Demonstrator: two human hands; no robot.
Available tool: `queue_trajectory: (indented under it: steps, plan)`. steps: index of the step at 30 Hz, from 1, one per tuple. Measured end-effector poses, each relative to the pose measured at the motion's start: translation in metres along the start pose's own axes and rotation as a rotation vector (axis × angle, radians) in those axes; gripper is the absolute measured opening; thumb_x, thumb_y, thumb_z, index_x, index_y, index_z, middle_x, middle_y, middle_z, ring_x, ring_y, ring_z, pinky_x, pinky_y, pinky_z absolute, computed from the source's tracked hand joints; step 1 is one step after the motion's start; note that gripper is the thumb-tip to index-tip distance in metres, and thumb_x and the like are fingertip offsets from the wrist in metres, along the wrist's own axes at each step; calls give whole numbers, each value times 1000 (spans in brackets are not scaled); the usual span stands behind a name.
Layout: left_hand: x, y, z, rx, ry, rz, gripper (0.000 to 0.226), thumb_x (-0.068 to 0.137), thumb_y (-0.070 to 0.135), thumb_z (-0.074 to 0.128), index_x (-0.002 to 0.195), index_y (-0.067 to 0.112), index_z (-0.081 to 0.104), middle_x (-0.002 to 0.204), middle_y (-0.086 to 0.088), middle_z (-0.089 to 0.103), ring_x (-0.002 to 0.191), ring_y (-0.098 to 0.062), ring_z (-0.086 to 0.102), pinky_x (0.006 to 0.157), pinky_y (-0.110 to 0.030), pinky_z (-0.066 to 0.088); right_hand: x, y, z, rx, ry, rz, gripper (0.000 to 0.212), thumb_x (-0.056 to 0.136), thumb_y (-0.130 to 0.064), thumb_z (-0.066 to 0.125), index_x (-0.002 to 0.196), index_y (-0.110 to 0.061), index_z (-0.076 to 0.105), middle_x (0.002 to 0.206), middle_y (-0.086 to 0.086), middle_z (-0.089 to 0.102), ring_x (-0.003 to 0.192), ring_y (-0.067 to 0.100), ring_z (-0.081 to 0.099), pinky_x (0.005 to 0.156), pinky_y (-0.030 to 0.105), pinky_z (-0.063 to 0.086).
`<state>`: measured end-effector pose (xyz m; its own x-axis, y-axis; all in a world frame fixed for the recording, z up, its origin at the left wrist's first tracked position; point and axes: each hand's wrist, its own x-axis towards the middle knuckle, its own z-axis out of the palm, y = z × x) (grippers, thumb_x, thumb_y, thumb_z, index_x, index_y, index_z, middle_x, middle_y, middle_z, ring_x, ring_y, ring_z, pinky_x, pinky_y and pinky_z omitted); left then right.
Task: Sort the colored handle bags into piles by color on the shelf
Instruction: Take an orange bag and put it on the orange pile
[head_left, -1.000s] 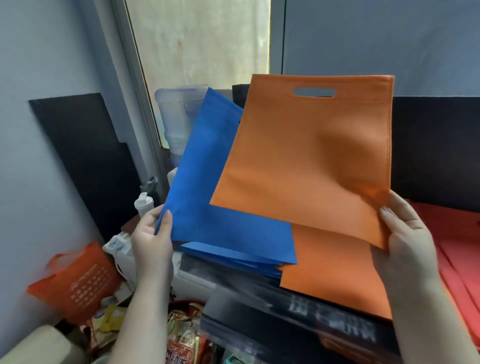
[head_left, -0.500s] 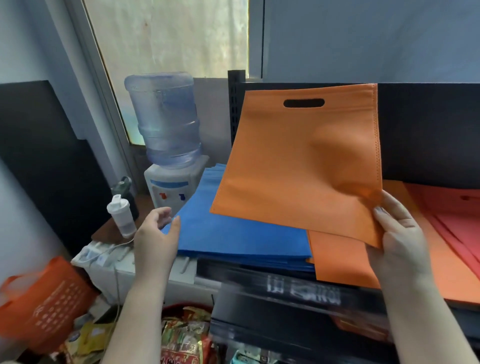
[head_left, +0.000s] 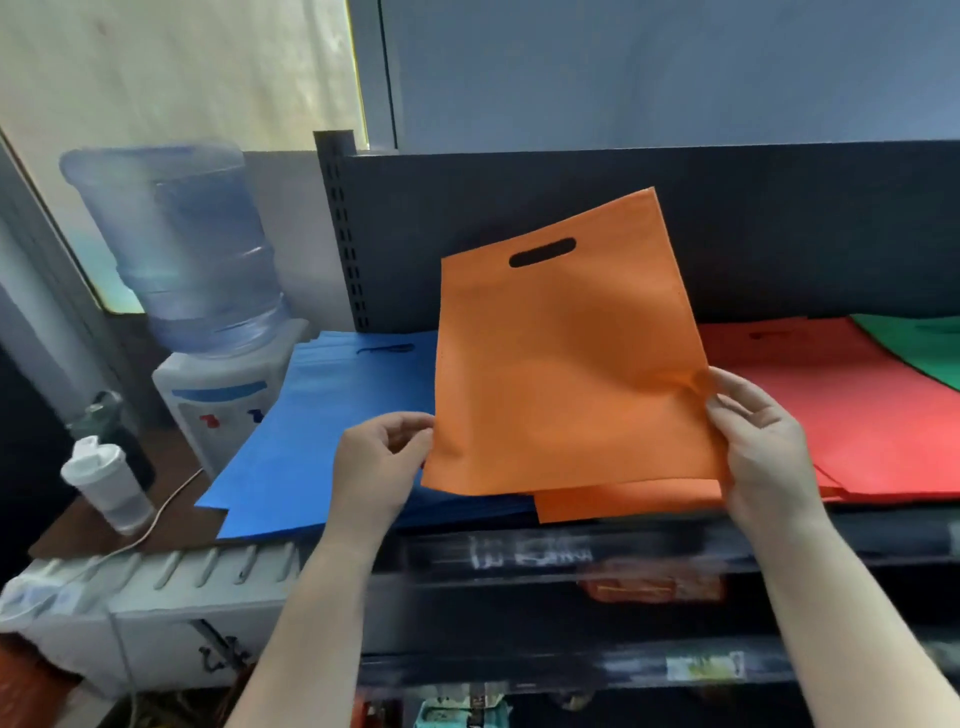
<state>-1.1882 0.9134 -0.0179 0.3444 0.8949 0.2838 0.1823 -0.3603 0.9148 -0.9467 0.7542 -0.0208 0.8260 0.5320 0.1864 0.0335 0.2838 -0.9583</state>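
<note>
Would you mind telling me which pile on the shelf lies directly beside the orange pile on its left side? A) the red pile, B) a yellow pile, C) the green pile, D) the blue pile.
D: the blue pile lies just left of the orange pile, under the orange bag that both hands hold, while the red pile lies to its right.
</note>
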Motion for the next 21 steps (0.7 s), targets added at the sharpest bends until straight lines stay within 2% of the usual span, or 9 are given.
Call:
queue_trajectory:
  steps: [2,5,8,11,13,16,21]
  plan:
    - [-1,1,14,64,-27,24,22,86,5,64,79,25,71,63,21,66,61,10,61,56,-2,42,11,-5,-10,-90,23,-53,31,96,-5,50,93,-28,70,81,-8,74,71,5,68,57,18,53]
    - [-2,5,33,165,-61,57,13,87,8,63,90,15,74,72,20,64,68,7,61,61,-2,42,17,-6,-28,-386,27,-115,32,94,-5,53,92,-33,69,75,-11,71,65,6,63,55,17,49]
    - [-4,8,47,263,-77,80,15,88,11,63,98,12,74,73,13,63,70,2,59,64,-4,40,29,-8,-35,-717,71,-204,27,90,-5,56,109,-19,70,84,0,66,67,11,57,55,15,41]
    - [-6,12,58,414,-59,105,16,86,15,64,99,14,73,71,13,60,67,2,53,61,-10,38,33,-8,-45,-960,38,-217,28,90,-6,58,116,-11,67,97,10,69,82,20,59,70,21,37]
    - [-9,18,64,563,-58,125,17,87,18,63,101,14,71,70,12,53,70,-8,50,64,-22,36,36,-9,-50,-1071,-2,-209,31,90,-8,57,120,-8,64,107,12,68,96,28,60,77,28,41]
    - [-10,31,77,748,-47,177,23,87,23,62,107,13,68,83,3,50,88,-20,52,79,-32,39,42,-15,-61,-1180,-63,-216,34,91,-16,57,124,-9,59,113,10,62,106,31,56,83,35,43]
    - [-10,70,121,790,-29,325,28,88,30,60,110,14,66,105,-2,63,99,-24,54,84,-35,37,54,-45,-96,-1281,-146,-342,36,92,-24,56,126,-14,58,119,5,60,112,27,53,82,36,46]
